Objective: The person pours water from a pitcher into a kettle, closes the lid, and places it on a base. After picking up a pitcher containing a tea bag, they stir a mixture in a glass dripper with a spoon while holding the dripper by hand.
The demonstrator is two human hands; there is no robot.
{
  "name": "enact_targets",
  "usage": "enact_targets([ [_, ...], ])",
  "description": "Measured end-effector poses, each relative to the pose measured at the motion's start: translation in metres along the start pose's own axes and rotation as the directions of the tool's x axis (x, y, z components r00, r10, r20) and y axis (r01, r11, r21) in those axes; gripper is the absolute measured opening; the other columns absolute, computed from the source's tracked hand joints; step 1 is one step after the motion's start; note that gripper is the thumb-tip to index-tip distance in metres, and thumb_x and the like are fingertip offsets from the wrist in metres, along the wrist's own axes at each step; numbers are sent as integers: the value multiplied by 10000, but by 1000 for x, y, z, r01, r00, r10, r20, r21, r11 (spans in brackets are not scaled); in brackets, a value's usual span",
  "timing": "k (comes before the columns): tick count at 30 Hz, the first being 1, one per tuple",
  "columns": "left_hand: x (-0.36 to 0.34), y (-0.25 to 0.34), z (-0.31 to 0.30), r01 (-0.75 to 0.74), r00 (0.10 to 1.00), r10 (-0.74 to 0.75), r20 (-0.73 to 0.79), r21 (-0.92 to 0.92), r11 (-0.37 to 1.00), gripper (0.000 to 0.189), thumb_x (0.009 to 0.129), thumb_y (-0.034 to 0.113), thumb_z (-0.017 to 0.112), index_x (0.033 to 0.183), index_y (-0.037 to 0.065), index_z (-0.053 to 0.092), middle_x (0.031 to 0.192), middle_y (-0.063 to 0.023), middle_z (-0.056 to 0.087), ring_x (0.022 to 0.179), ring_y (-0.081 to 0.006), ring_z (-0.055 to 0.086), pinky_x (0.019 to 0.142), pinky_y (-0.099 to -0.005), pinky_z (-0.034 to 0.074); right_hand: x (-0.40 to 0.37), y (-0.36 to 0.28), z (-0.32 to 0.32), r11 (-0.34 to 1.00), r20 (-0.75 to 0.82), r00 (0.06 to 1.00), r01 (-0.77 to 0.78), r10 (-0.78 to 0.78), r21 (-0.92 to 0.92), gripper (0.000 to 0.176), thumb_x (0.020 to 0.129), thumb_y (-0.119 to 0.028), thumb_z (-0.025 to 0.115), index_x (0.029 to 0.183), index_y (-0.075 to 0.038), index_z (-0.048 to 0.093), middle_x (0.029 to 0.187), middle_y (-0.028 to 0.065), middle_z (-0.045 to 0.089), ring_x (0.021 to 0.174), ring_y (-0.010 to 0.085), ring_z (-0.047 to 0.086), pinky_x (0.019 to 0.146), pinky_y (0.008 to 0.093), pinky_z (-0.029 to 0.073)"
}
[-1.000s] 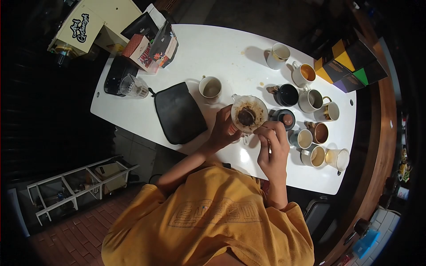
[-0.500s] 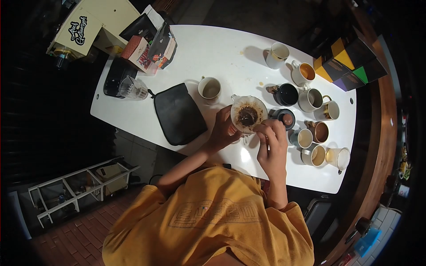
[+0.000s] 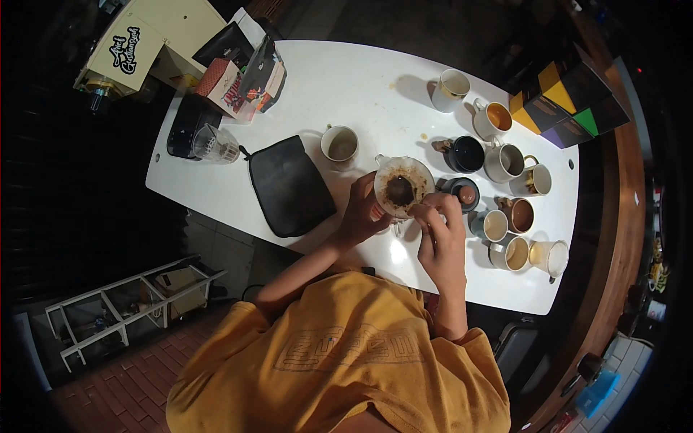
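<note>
My left hand [image 3: 362, 211] is closed around the left side of a coffee dripper [image 3: 380, 160] lined with a paper filter [image 3: 422, 175]. Dark wet coffee grounds [image 3: 399, 189] lie at the bottom of the filter, with brown smears up its walls. Over the dripper's right rim, my right hand [image 3: 442, 222] has its fingers pinched together; whatever is between them is too small to make out. Below the dripper, a bit of clear handle [image 3: 398, 229] shows, but the vessel itself is mostly hidden. A white mug [image 3: 339, 144] stands just beyond my left hand.
Several cups crowd the right, including a black cup [image 3: 468, 154], a brown-lined mug [image 3: 520, 215] and a glass [image 3: 550, 258]. On the left are a black pouch-like mat [image 3: 292, 187], a clear plastic cup [image 3: 216, 144] and coffee bags [image 3: 263, 76]. Dark boxes [image 3: 570, 101] stand back right.
My right hand's fingers have shifted slightly left at the dripper's rim. The dripper and my left hand stay nearly in place.
</note>
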State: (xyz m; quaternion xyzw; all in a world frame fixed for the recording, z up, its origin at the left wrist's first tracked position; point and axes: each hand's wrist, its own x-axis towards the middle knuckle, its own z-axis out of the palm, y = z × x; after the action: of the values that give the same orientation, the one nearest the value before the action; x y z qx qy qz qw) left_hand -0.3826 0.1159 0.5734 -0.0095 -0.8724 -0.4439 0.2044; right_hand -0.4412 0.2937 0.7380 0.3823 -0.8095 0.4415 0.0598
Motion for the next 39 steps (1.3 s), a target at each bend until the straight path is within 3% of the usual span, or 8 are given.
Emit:
enact_targets([
  [8, 1, -1, 2, 13, 1000, -14, -24, -43, 999, 690, 866, 481, 710, 1383, 62, 529, 1415, -163, 395, 1306, -340, 383, 1103, -469, 333, -2, -2, 0, 999, 52, 998, 37, -39, 33, 280, 726, 87, 635, 965, -57, 656, 1010, 94, 571, 926, 299, 541, 803, 410, 442],
  [17, -2, -10, 4, -33, 998, 28, 57, 72, 997, 680, 850, 437, 728, 1386, 69, 531, 1420, -162, 391, 1310, -342, 377, 1105, -462, 340, 0, -6, 3, 996, 55, 994, 91, -92, 24, 279, 697, 84, 640, 943, -46, 661, 991, 90, 566, 898, 296, 547, 796, 410, 444],
  [19, 0, -1, 3, 59, 998, -58, 10, -95, 994, 690, 858, 470, 708, 1388, 66, 530, 1421, -165, 388, 1317, -341, 369, 1110, -464, 336, 0, -7, 0, 996, 73, 993, 87, -89, 34, 284, 686, 108, 629, 932, -30, 660, 989, 106, 569, 904, 311, 556, 792, 407, 462],
  [21, -1, -2, 4, 65, 998, -64, 13, -97, 993, 697, 865, 493, 691, 1389, 63, 528, 1421, -168, 388, 1317, -342, 368, 1108, -469, 335, -1, -10, -3, 996, 91, 992, 80, -83, 42, 290, 676, 132, 617, 922, -15, 659, 986, 121, 571, 909, 326, 565, 789, 404, 480],
  [25, -1, -6, 4, -16, 1000, 16, -20, 8, 1000, 719, 884, 553, 643, 1390, 55, 523, 1417, -175, 388, 1311, -346, 371, 1100, -479, 332, -3, -17, -6, 997, 18, 999, 36, -37, 74, 255, 725, 144, 604, 923, -9, 649, 957, 127, 571, 868, 307, 575, 728, 378, 487],
  [29, 0, -5, 2, -49, 998, 48, -30, -20, 999, 721, 892, 571, 628, 1382, 52, 530, 1415, -176, 388, 1304, -348, 376, 1095, -480, 331, -1, -19, -8, 994, 18, 999, 46, -48, 102, 224, 780, 148, 588, 936, -4, 638, 942, 131, 564, 844, 295, 582, 681, 358, 488],
  [38, 0, -2, 1, 2, 1000, -3, 21, 27, 1000, 714, 894, 559, 639, 1385, 53, 529, 1417, -176, 385, 1295, -346, 388, 1101, -473, 334, -4, -13, 4, 998, 13, 998, -57, 57, 37, 241, 787, 100, 631, 986, -37, 634, 983, 122, 569, 899, 337, 565, 792, 409, 444],
  [39, 1, -1, 3, 18, 1000, -18, -8, -46, 999, 722, 893, 570, 632, 1384, 51, 530, 1418, -175, 385, 1300, -345, 382, 1103, -474, 331, -3, -14, 3, 998, 13, 998, -55, 55, 39, 241, 787, 100, 631, 986, -37, 634, 983, 122, 569, 899, 337, 565, 792, 409, 444],
])
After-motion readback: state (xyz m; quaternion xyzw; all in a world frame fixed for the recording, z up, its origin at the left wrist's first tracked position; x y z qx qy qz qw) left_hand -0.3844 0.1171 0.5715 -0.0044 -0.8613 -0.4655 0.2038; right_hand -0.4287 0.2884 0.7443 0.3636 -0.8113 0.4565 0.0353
